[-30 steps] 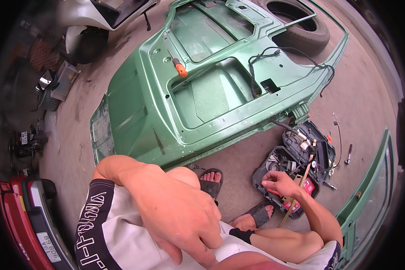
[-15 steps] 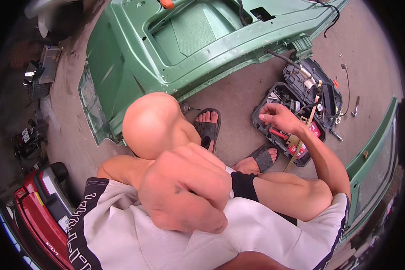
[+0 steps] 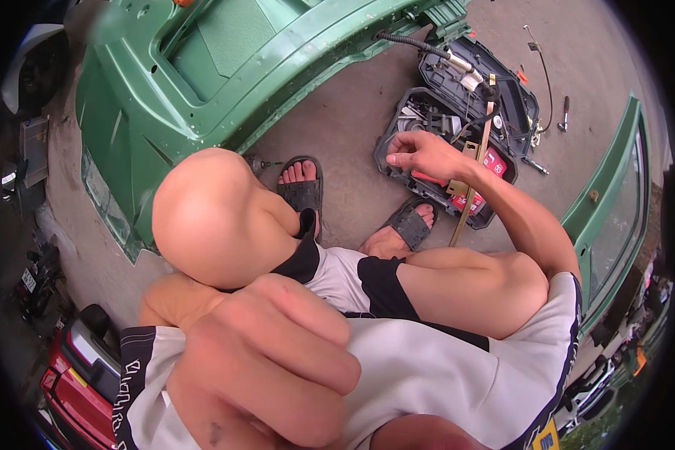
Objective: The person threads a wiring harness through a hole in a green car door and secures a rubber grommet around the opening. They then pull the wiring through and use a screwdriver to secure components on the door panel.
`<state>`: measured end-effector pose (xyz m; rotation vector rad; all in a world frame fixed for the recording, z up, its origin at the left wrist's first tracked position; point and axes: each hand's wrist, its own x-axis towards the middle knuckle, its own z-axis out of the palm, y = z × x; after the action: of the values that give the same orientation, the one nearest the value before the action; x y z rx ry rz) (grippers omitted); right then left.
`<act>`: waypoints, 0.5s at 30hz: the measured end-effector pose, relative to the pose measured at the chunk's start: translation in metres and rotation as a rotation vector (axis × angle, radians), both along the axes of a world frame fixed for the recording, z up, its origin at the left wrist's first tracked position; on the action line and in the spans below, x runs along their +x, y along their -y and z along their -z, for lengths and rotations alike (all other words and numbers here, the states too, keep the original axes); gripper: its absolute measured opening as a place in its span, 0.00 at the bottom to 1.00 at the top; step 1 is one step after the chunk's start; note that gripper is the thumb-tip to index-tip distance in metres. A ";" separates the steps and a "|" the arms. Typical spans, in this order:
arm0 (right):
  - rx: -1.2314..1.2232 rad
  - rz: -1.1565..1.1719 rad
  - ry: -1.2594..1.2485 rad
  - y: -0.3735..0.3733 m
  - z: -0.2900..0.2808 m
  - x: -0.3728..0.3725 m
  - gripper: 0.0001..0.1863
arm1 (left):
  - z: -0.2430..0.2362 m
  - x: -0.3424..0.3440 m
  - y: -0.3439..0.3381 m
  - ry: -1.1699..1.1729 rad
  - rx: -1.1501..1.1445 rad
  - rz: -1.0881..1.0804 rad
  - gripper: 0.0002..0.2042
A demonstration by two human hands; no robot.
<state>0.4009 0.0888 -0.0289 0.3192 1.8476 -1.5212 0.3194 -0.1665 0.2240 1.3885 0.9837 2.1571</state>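
My left hand point(image 3: 266, 360) is raised close in front of my chest and looms large, its fingers curled into a fist. Whatever it might hold is hidden behind the fingers. My right arm passes beside my right knee. At its end my right hand point(image 3: 427, 156) hangs over an open dark tool case point(image 3: 386, 150), fingers loosely curled and thumb against them, with nothing showing between. Inside the case lie red-handled pliers point(image 3: 429, 178), metal pieces and a red package point(image 3: 495, 166). A long brass-coloured strip point(image 3: 472, 187) lies across the case.
A green car body panel point(image 3: 142, 112) fills the far left, its cable point(image 3: 412, 43) trailing over the case lid. Another green panel with glass point(image 3: 607, 217) stands at right. A ratchet point(image 3: 565, 112) lies on the floor. A red car point(image 3: 75, 382) is at lower left.
The whole view has swung, so the green panel and tool case sit further left and higher. My left fist appears lower and further left. My right hand stays over the case.
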 end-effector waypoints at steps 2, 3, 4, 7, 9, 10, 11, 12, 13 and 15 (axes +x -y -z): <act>-0.044 0.052 0.014 -0.006 0.003 0.018 0.15 | -0.002 0.010 0.017 0.104 -0.230 0.035 0.06; -0.024 0.062 0.013 -0.006 -0.001 0.018 0.13 | -0.012 0.001 0.007 0.044 -0.220 0.062 0.05; -0.044 0.091 0.041 -0.008 0.000 0.021 0.13 | -0.016 -0.009 -0.005 -0.007 -0.201 0.113 0.05; -0.035 0.088 0.053 0.001 0.000 0.016 0.14 | -0.006 -0.019 -0.001 -0.102 -0.143 0.122 0.06; -0.014 0.059 0.045 0.002 0.008 0.016 0.14 | -0.005 -0.021 -0.001 -0.125 -0.097 0.130 0.05; -0.009 0.079 0.061 0.004 0.009 0.012 0.14 | -0.008 -0.021 -0.001 -0.140 -0.091 0.133 0.05; -0.032 0.043 0.057 0.006 0.005 0.009 0.15 | -0.014 -0.020 -0.008 -0.119 -0.109 0.184 0.05; -0.028 0.024 0.063 0.003 0.004 0.008 0.15 | -0.012 -0.025 -0.012 -0.092 -0.097 0.250 0.05; -0.028 0.022 0.021 -0.004 0.005 0.005 0.16 | -0.012 -0.030 -0.014 -0.104 -0.093 0.318 0.06; 0.014 0.011 -0.040 -0.005 0.004 0.010 0.18 | -0.005 -0.036 -0.020 -0.082 -0.001 0.412 0.04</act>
<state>0.4106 0.0934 -0.0327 0.3085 1.8913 -1.5329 0.2833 -0.1465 0.2293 1.5333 0.6529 1.8077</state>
